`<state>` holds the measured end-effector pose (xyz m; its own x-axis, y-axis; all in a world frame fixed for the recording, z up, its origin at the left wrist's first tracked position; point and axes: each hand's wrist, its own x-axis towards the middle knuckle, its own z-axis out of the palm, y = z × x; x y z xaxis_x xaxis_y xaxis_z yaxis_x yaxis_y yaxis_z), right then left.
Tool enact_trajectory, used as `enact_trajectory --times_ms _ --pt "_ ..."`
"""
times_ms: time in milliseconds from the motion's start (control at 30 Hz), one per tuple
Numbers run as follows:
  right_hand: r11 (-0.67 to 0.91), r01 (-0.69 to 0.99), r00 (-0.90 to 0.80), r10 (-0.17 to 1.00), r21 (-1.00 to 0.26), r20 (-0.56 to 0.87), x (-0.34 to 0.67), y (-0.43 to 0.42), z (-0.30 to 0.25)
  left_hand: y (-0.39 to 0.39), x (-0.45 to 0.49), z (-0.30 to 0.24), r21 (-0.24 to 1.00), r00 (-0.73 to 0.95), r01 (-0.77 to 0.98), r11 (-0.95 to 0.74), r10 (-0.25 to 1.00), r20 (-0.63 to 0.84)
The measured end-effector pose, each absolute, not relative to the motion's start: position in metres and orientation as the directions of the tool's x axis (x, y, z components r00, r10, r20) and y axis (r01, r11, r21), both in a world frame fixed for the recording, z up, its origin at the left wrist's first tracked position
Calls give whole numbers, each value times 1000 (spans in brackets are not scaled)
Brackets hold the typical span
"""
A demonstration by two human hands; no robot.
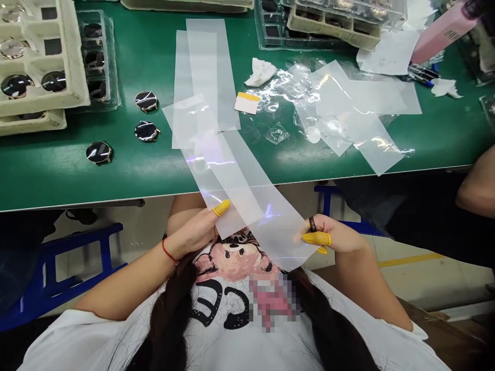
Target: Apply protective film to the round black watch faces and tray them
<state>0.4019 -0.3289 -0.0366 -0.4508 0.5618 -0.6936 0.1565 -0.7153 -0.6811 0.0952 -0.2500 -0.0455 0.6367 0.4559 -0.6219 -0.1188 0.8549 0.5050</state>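
Note:
My left hand point(193, 233), with a red string at the wrist and a yellow finger cot, pinches the near edge of a long translucent film strip point(247, 201). The strip hangs from the green table point(58, 175) over its front edge into my lap. My right hand point(333, 237), wearing yellow finger cots and a black ring, grips the strip's lower end. More film strips point(204, 72) lie flat on the table beyond it. Three round dark watch cases point(147, 131) rest on the table to the left, away from both hands.
Cream trays point(73, 77) holding watch cases stand at the far left, with clear blister trays point(98, 56) beside them. Crumpled clear wrappers point(290, 85), loose film sheets point(367, 98), a yellow-edged pad point(246, 103) and pens point(421, 72) lie to the right. Another person's arm point(477, 185) shows at the right edge.

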Motion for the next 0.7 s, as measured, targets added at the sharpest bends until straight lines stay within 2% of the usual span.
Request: enact_trajectory --times_ms 167,300,367,433,567,633,700 --pt "-728 196 -453 527 -657 -719 410 -331 -39 -242 95 -47 422 597 -239 875 475 -647" --pt "-733 217 -448 512 -645 -733 418 -330 -37 -235 93 -39 380 548 -252 890 455 -702" --pt "-715 219 -425 543 -664 -725 422 -329 -38 -231 92 -33 359 538 -253 898 439 -719" --pt "-674 233 -311 631 -701 -711 425 -328 -42 -228 90 -27 344 549 -255 903 429 -718" --pt "-609 297 79 783 -735 -617 431 -325 -48 -226 85 -23 299 615 -261 918 397 -681" --pt "-561 315 275 826 -766 -492 438 -320 -38 -227 82 -23 294 624 -245 924 382 -682" --pt "-480 312 465 830 -820 -308 450 -312 -21 -227 80 -21 321 575 -207 924 381 -724"
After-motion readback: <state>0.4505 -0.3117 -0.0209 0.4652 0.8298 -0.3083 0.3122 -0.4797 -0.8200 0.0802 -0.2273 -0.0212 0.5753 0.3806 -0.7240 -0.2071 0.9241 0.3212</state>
